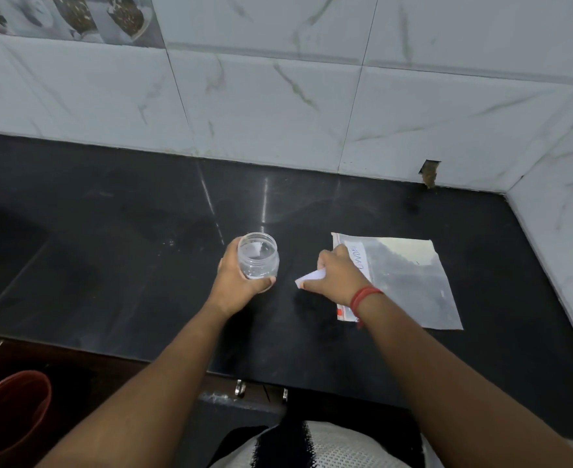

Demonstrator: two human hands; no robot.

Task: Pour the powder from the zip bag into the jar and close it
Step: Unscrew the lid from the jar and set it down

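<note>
A black stone counter ran along a wall of white marbled tiles in a small kitchen corner, where a person stood with both forearms stretched over the near edge. Nearest, down at the left, sat one red-brown bucket, and two metal fittings showed under the counter lip. On the counter the left hand curled its fingers and thumb round one clear plastic jar, upright and lidless, seemingly empty but for a pale scrap or glint inside. Just beside it, the right hand, a red thread bracelet at the wrist, pinched one small white piece, likely the jar's lid or a paper slip; which could not be told. That hand lay over the sealed left edge of one clear zip bag, flat on the counter with a handwritten label and grey powder inside. The work appeared to stand at the opening stage: jar steadied, nothing poured. The next move would likely call for freeing the right hand, then lifting and unzipping the bag while the jar stayed held
</note>
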